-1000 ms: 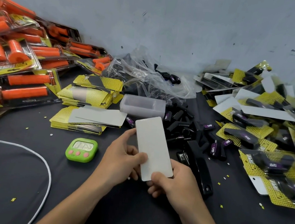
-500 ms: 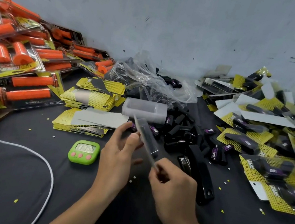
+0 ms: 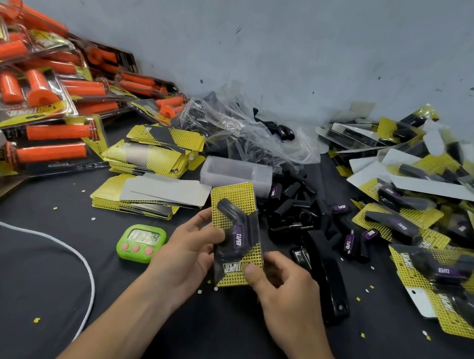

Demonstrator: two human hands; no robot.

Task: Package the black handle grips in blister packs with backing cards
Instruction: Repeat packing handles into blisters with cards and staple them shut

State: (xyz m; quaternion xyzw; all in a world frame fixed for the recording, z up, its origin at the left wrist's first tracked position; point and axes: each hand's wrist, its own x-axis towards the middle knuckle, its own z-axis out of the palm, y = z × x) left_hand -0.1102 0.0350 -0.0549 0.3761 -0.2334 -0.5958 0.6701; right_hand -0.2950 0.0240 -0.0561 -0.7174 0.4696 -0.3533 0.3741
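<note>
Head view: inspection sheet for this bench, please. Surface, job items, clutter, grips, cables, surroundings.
Surface: black table, dotted with yellow and white punch scraps.
Job's things: blister pack with a black handle on a yellow card, held above the table; loose black handles; card stacks; finished packs heaped on the right.
Clutter: orange packs, green timer, black stapler, crumpled plastic bag.
Grips: left grip and right grip both pinch the blister pack.
Cables: white cable curls across the left side.
Surroundings: scuffed grey wall.
</note>
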